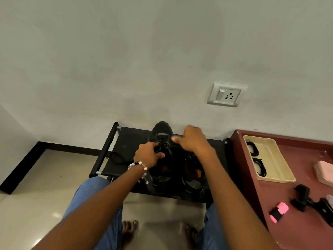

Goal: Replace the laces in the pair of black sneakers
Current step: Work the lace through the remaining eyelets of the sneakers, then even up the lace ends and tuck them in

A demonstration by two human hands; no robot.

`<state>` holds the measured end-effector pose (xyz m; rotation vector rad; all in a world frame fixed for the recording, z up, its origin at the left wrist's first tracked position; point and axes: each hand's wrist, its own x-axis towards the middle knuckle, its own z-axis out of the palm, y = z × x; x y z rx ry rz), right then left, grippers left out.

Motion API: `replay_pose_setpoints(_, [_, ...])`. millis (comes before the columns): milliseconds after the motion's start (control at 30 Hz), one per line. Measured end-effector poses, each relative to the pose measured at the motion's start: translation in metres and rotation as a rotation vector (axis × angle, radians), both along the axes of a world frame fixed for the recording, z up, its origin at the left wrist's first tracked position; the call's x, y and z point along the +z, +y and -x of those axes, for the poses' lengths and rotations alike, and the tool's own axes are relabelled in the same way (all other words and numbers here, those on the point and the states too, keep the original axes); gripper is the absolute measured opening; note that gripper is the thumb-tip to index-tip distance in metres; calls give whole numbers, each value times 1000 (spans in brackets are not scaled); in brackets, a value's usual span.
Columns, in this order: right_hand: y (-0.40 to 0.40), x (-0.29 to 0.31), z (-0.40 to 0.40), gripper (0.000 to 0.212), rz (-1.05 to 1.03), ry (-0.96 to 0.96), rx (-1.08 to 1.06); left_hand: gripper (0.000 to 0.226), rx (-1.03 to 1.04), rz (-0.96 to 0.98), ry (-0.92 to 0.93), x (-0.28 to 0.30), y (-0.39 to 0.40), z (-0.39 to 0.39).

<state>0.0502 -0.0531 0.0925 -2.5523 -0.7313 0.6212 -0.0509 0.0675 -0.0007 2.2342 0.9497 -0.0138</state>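
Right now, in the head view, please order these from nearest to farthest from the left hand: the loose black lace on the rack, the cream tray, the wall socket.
From the left hand:
1. Loose black lace, just to its left on the black rack.
2. Wall socket, up and to the right on the wall.
3. Cream tray, far right on the maroon surface.

You see matt black cloth on the rack (129, 141), glossy floor tiles (54, 177), and a smooth plastic tray (281, 170).
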Motion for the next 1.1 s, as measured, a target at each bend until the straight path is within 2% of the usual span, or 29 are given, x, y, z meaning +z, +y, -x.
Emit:
replay_pose_setpoints(67, [4,-17,7,26,146,-198,3,42,-47,30,-29,1,14,-1])
replay_pose_setpoints(133, [8,-36,9,25,119,-305,9,26,-41,50,-74,0,24,-1])
replay_pose_setpoints(300, [20,-65,2,27,63,-107,132,6,31,-28,-61,-3,35,-8])
replay_pose_setpoints(467, [20,-76,-16,7,-55,-43,97,12,-9,-32,15,8,35,-12])
replay_pose_setpoints(700, [21,-86,-18,18,-67,-134,46,30,-43,-159,124,5,29,-12])
replay_pose_setpoints(1100, [18,-90,-19,20,-24,-150,-22,17,-48,-367,99,-1,29,-5])
